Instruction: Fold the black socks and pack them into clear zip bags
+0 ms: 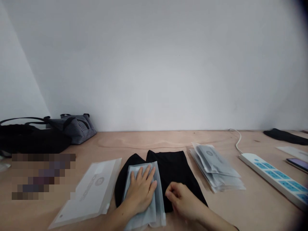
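My left hand (141, 191) lies flat with its fingers spread on a translucent zip bag (159, 199) with something folded inside. That bag rests partly over black cloth (173, 166) spread on the table. To its right, my right hand (184, 200) is curled closed beside the cloth's lower part; whatever its fingers hold, if anything, is hidden. Left of the cloth lies a flat frosted bag (92, 189) with a printed logo and a white sheet inside. A small pile of similar filled bags (216, 165) sits to the right of the cloth.
A white power strip (274, 179) with blue sockets stretches along the right side, its cord running back. Beyond it are a phone (298, 163) and a dark cloth (286, 136). Black (33, 139) and striped (79, 130) bags stand at the back left, near a pixelated patch. The wooden table (134, 141) meets a wall.
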